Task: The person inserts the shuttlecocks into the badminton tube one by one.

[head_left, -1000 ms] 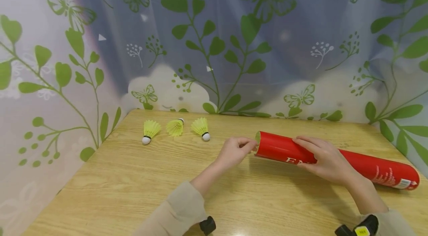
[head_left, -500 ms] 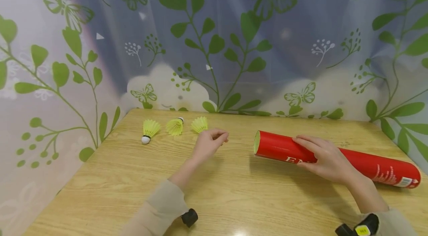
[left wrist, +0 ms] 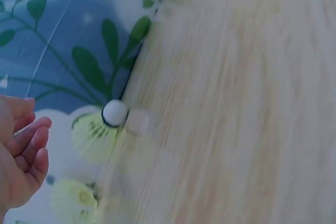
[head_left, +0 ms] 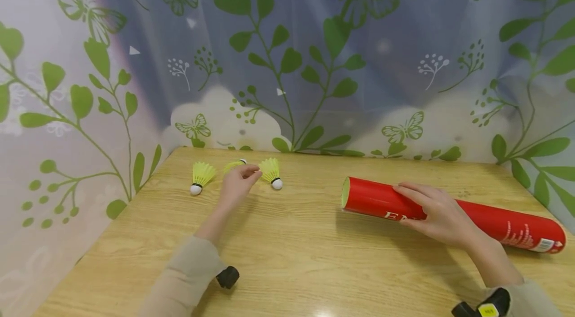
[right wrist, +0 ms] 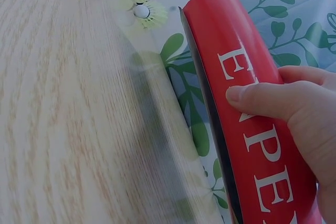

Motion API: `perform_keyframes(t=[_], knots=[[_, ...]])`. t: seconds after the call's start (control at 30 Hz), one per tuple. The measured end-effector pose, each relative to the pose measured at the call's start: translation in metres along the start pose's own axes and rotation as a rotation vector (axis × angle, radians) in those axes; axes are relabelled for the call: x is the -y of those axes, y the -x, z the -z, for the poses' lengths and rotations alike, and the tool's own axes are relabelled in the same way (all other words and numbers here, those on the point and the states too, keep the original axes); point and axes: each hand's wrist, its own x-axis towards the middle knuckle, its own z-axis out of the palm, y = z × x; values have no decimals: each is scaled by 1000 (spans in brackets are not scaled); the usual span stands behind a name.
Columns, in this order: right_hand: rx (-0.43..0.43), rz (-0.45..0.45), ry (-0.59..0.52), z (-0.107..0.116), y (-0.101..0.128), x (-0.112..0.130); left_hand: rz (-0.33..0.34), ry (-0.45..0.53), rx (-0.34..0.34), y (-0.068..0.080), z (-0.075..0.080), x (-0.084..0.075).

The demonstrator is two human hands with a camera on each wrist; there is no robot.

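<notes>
My right hand [head_left: 442,214] grips a red shuttlecock tube [head_left: 498,224] around its middle, thumb on the near side. The tube lies slanted, its open end [head_left: 345,192] facing left and raised slightly off the table. My left hand [head_left: 237,186] hovers over the shuttlecocks with fingers loosely bent; the left wrist view shows nothing in it. Behind that hand a yellow shuttlecock [head_left: 232,164] is partly hidden. Another yellow shuttlecock [head_left: 270,171] lies just right of the fingertips, cork toward me. The leftmost shuttlecock [head_left: 203,174] stays apart from the hand.
Everything rests on a wooden table [head_left: 305,262]. A patterned curtain [head_left: 301,57] with leaves and butterflies hangs along the table's back edge and continues down the left side. Dark wrist devices, such as the left one [head_left: 227,277], sit at both cuffs.
My left hand has moved left from the tube's mouth, passing in front of the right shuttlecock, to the middle one. The right hand and tube have stayed nearly still.
</notes>
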Motion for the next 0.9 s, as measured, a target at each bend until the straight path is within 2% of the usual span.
perform_keyframes(t=[0.13,0.3,0.47,0.67,0.9], knots=[[8,-3,1,-1,1,-1,33,15,-11,-9,14,9],[10,-1,0,-1,2,-2,47,-56,-40,-19,28,20],[-6,17,-2,-2,1,-4,77,-93,-5,-25,38,31],[-17,41,2,-3,1,-4,104,-91,17,-31,42,43],[-14,42,8,-3,4,-5,108,-118,35,-39,39,43]])
